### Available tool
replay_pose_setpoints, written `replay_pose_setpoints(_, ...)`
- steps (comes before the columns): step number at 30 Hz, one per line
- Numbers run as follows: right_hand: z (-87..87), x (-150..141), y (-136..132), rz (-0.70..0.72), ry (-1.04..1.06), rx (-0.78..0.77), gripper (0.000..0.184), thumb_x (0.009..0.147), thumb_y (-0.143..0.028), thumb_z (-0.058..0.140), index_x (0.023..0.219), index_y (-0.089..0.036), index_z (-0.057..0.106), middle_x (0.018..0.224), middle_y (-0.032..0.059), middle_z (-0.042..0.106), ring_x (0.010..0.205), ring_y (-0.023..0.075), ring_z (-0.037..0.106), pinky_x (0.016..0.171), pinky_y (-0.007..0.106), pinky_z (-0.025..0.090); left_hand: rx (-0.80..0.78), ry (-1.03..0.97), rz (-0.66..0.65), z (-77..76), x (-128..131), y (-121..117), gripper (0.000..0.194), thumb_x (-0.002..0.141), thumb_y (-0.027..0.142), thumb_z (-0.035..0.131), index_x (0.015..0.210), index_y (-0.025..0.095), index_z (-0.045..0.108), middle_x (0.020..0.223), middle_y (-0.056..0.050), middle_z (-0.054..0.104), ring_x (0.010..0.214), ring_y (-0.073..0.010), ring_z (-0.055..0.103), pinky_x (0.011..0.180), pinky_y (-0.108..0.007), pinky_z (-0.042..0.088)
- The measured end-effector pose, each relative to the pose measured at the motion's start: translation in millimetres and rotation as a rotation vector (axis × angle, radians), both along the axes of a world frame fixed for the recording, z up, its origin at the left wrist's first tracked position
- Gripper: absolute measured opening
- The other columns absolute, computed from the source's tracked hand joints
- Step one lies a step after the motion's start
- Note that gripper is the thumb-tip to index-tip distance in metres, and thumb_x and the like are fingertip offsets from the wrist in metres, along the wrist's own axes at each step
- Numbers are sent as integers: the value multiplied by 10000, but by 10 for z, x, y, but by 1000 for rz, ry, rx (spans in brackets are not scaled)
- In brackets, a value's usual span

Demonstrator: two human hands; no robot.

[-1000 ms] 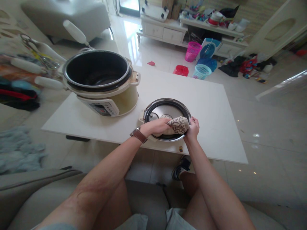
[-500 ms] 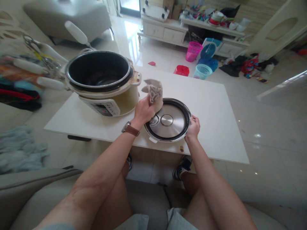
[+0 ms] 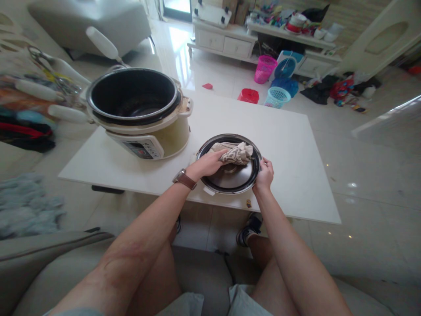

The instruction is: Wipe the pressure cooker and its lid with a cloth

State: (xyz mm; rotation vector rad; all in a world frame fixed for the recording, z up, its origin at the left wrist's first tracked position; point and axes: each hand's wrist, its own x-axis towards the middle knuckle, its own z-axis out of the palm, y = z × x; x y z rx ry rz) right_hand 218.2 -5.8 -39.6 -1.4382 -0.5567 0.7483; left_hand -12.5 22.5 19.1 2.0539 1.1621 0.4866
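Observation:
A round metal lid [image 3: 238, 177] with a dark seal ring lies with its inner side up at the table's near edge. My right hand [image 3: 264, 174] grips its right rim, thumb and fingers closed. Over the lid's inner face, my left hand [image 3: 210, 163] is closed on a bunched, patterned cloth [image 3: 237, 153], which covers the upper part of the metal. To the left stands an electric pressure cooker [image 3: 167, 140] without a lid; its dark inner pot [image 3: 131, 94] is open at the top.
White-handled utensils [image 3: 101, 43] stick out around the cooker's left side. The white table [image 3: 286, 153] extends to the right. A small sticker-like figure [image 3: 248, 203] is at its front edge. Baskets, including a pink one [image 3: 265, 69], stand on the floor beyond.
My left hand has brought the cloth down and to the right, from the lid's upper left edge onto its inner face. My right hand keeps its hold on the rim.

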Motion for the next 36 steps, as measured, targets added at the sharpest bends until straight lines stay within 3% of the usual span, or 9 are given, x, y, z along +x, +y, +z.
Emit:
replay_pose_setpoints(3, 10, -6, -2, -5, -5, 1, 313, 770, -446, 650, 982, -217, 682, 925, -6, 707, 900, 181, 637, 845, 318, 491, -17, -50, -25, 43, 81, -100, 504, 990, 314, 535, 1491, 273, 575, 1491, -65, 664, 1379, -299, 614, 1177, -388, 451)
replay_pose_setpoints(7, 32, -13, -8, -15, -1, -8, 290, 756, -409, 610, 966, -222, 679, 919, -10, 712, 910, 189, 645, 850, 324, 497, -28, -14, -86, 89, 264, -350, 445, 966, 229, 507, 1394, 211, 627, 1334, -143, 739, 1244, -343, 687, 1103, -437, 504)
replay_pose_setpoints(10, 39, -10, -12, -5, 5, -18, 296, 745, -400, 602, 970, -224, 681, 919, -11, 716, 908, 193, 649, 839, 326, 505, -33, -17, -90, 108, 339, -469, 428, 969, 217, 493, 1376, 218, 626, 1279, -145, 754, 1192, -349, 702, 1069, -440, 519)
replay_pose_setpoints(12, 29, -6, -11, -6, 6, -9, 286, 742, -414, 636, 951, -223, 674, 908, -16, 712, 911, 190, 648, 849, 323, 504, -9, -35, -22, 115, 328, -468, 433, 970, 219, 498, 1388, 232, 612, 1276, -131, 752, 1180, -336, 701, 1068, -429, 516)
replay_pose_setpoints(18, -17, -2, 0, -3, -27, -14, 329, 773, -486, 676, 979, -230, 675, 911, -26, 701, 907, 182, 636, 867, 326, 494, 145, -124, 371, 206, 102, -247, 437, 956, 152, 474, 1368, 239, 589, 1204, -98, 749, 1169, -318, 686, 1052, -428, 509)
replay_pose_setpoints(21, 0, -9, -7, 1, -69, -41, 343, 791, -520, 648, 981, -235, 669, 903, -21, 683, 902, 184, 623, 851, 328, 486, 262, -137, 448, 262, 3, -166, 443, 960, 154, 478, 1381, 250, 575, 1288, -91, 718, 1261, -321, 642, 1100, -446, 483)
replay_pose_setpoints(24, 32, -22, -19, -4, -66, -29, 333, 787, -506, 641, 969, -228, 672, 907, -8, 684, 903, 186, 618, 844, 327, 487, 324, -54, 345, 233, -14, -154, 476, 932, 118, 465, 1376, 239, 588, 1394, -94, 674, 1347, -311, 590, 1146, -442, 457)
replay_pose_setpoints(30, 38, -41, -2, -32, -59, -3, 296, 784, -465, 654, 943, -217, 680, 908, -8, 682, 915, 179, 605, 871, 323, 486, 171, 223, 86, -48, 139, -280, 503, 892, 45, 424, 1326, 215, 613, 1368, -136, 692, 1356, -317, 583, 1188, -515, 410)
replay_pose_setpoints(36, 26, -63, 8, -23, -67, 35, 295, 799, -464, 656, 953, -213, 680, 921, 1, 684, 927, 184, 609, 888, 330, 485, 163, 243, 179, -102, 346, -493, 479, 895, 25, 399, 1291, 217, 588, 1367, -143, 673, 1379, -327, 551, 1138, -528, 451)
